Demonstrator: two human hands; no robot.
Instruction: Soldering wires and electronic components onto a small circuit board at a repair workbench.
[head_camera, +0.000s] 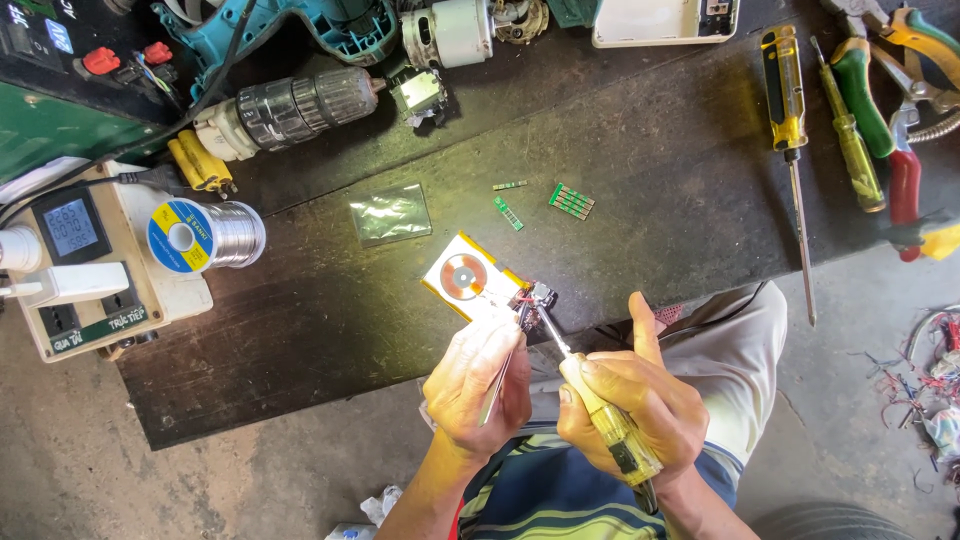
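At the near edge of the dark workbench (650, 180), the left hand (480, 385) pinches thin tweezers (497, 392), their tips at a small circuit board (538, 300), apparently to steady it. The right hand (630, 405) is closed round a clear-handled screwdriver (600, 415), its tip on that board. Beside the board lies a flat battery pack with a copper coil (465, 277). Farther off lie small green strips (571, 200), a solder spool (205, 235) and a drill motor (290, 105).

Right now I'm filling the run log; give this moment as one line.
left hand: holds tweezers | right hand: holds yellow screwdriver, tip at small circuit board | flat battery pack on dark bench
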